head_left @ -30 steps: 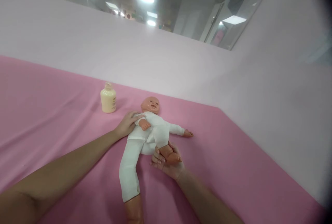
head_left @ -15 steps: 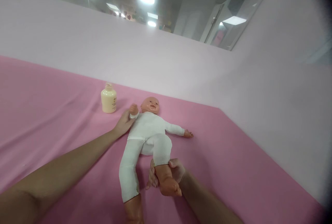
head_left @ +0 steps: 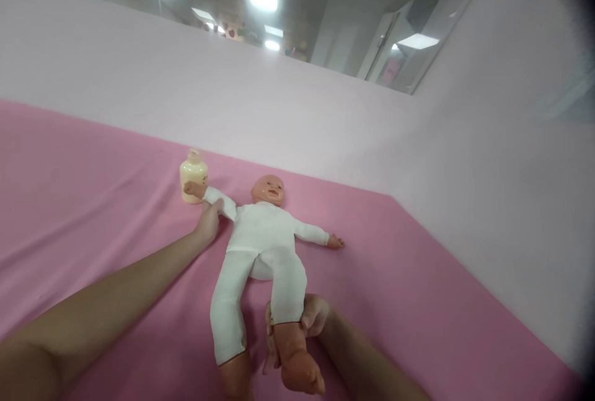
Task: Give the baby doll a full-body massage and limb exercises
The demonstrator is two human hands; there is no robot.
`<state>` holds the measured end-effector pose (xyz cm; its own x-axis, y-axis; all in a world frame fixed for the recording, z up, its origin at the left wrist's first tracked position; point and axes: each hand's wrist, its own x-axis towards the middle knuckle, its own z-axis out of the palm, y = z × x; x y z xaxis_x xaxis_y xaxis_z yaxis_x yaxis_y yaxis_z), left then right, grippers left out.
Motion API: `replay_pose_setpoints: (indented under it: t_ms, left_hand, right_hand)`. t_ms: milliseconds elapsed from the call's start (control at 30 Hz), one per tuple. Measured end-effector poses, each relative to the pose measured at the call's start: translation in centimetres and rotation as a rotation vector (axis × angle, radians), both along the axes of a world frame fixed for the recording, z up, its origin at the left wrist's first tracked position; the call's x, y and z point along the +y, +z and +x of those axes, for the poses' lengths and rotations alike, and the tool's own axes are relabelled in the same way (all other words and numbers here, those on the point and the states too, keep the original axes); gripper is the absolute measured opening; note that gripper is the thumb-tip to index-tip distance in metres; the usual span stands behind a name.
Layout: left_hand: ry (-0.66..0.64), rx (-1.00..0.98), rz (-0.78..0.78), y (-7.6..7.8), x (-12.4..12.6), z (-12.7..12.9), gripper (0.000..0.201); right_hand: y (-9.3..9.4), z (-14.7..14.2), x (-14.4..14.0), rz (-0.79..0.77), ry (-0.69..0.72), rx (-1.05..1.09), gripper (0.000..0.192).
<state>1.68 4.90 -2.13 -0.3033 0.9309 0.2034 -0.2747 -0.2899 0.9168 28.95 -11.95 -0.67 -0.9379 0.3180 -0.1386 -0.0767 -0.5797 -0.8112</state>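
A baby doll [head_left: 263, 227] with a white cloth body lies on its back on the pink sheet [head_left: 409, 302], its head at the far end. My left hand [head_left: 207, 222] grips the doll's arm on the left side, the thumb over the white sleeve; its other fingers are hidden beneath. That arm stretches out to the left. Around the doll's lower leg on the right side, my right hand [head_left: 316, 314] is closed from below, just above the bare foot. A cream pump bottle [head_left: 193, 171] stands behind the doll's outstretched hand, partly covered by it.
A pale wall [head_left: 297, 116] rises behind the sheet and along the right side. Above it runs a mirror or window [head_left: 297, 10] showing bright ceiling lights. Folds [head_left: 93, 221] crease the sheet on the left.
My left hand has moved left, and the doll's arm in it has swung outward from the body towards the bottle. My right hand has brought the held leg down and nearer, straightening it.
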Motion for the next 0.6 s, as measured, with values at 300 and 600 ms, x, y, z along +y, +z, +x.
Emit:
replay_pose_setpoints:
  t_ms: [300, 600]
  left_hand:
    - [-0.007, -0.322, -0.168, 0.7, 0.0, 0.2, 0.023]
    - [-0.028, -0.354, -0.149, 1.2, -0.3, 0.3, 0.025]
  right_hand:
    - [1.7, -0.7, -0.6, -0.033, 0.005, -0.118, 0.059]
    - [2.1, -0.7, -0.6, 0.005, 0.009, -0.131, 0.067]
